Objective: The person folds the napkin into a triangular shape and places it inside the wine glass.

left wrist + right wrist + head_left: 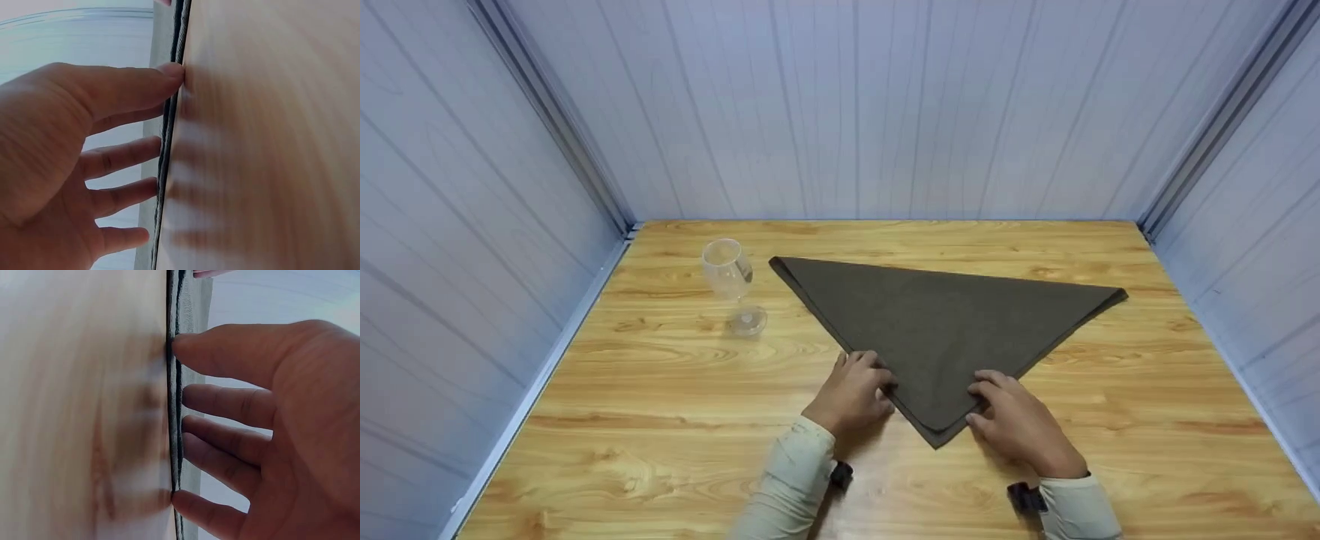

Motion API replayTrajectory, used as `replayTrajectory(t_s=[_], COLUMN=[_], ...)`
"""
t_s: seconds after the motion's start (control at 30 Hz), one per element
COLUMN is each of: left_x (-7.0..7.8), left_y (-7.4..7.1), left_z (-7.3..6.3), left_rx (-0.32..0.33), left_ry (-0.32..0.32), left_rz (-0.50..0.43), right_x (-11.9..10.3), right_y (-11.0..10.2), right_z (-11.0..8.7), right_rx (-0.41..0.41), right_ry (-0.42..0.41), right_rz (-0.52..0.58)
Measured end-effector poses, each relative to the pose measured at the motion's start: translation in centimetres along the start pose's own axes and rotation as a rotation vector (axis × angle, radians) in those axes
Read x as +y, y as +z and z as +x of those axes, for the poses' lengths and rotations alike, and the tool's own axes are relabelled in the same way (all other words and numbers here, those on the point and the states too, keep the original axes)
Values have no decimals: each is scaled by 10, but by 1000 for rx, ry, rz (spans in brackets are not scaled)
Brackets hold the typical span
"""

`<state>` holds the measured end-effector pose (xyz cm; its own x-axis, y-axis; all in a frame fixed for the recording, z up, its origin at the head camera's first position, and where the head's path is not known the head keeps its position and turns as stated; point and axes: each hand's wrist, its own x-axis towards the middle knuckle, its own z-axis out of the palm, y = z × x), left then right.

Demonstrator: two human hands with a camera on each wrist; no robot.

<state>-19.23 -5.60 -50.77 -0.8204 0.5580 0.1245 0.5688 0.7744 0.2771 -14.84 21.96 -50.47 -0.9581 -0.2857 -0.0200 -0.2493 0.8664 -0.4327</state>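
A dark olive-brown cloth napkin (930, 322) lies folded into a triangle, its long edge toward the back wall and its point toward me. Two layers show slightly offset at that point. On its left slanting edge rests my left hand (855, 394); in the left wrist view the thumb (152, 81) and spread fingers touch along the cloth's layered edge. My right hand (1020, 424) touches the right slanting edge near the point. Its thumb (225, 351) and fingertips lie along the layers in the right wrist view, fingers apart and only slightly bent.
Left of the napkin, a clear stemmed glass (727, 274) stands upright on the wood-grain table (660, 420). Pale panel walls (855, 112) enclose the table at the back and on both sides. Each wrist carries a small black camera (841, 475).
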Motion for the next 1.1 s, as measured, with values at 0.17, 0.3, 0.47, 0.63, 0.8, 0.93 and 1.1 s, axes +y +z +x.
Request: replayTrajectory(t_s=[0.17, 0.3, 0.47, 0.63, 0.8, 0.93, 1.1], left_x=[0, 0, 4, 10, 15, 18, 19], left_y=[2, 3, 4, 2, 3, 5, 6], left_z=[2, 3, 6, 10, 13, 12, 11], left_rx=[12, 30, 1, -27, -43, -46, -36], left_ry=[-11, -24, -61, -80, -41, -2, 16], left_rz=[-23, -21, 34, 73, 37, -13, -51], right_x=[2, 4, 6, 8, 6, 3, -1], right_y=[0, 1, 3, 5, 6, 7, 8], right_z=[2, 4, 5, 3, 2, 2, 2], right_rx=[-7, -11, -35, -70, -92, -98, -70], right_ry=[20, 36, -30, -126, -153, -168, -168], right_rz=[24, 43, 98, 167, 215, 206, 172])
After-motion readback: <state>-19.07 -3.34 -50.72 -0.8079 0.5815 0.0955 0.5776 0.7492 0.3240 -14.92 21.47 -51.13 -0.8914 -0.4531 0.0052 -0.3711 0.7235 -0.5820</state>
